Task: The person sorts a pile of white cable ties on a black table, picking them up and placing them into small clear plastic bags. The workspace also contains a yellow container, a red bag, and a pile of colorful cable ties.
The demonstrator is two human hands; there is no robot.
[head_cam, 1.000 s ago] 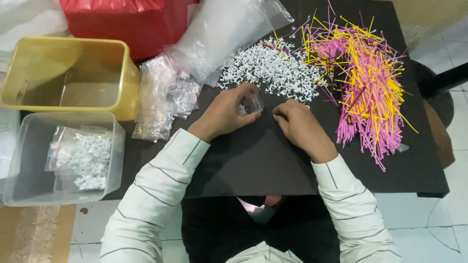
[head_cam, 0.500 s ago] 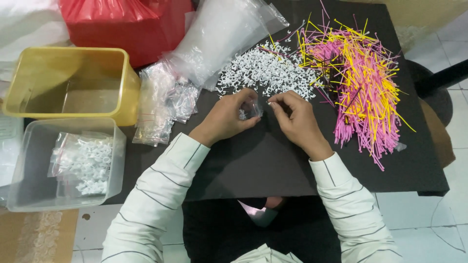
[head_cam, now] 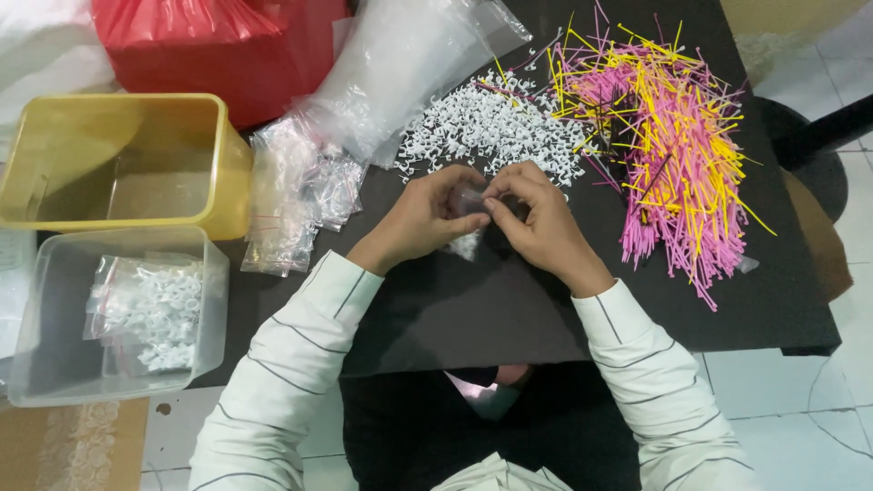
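Both hands are meeting near the middle of the black worktop (head_cam: 509,300), the left hand (head_cam: 427,218) and right hand (head_cam: 536,218) pinching a small clear bag (head_cam: 470,202) between their fingertips, just in front of the pile of white plastic pieces (head_cam: 491,132). The step looks like filling or sealing the bag; next calls for a steady pinch. Since earlier, the hands have closed together.

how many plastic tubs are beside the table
2. A yellow tub stands at the table's left edge, with nothing visible inside. A clear tub sits just nearer the person, holding small bags of white pieces. Others may lie out of frame.
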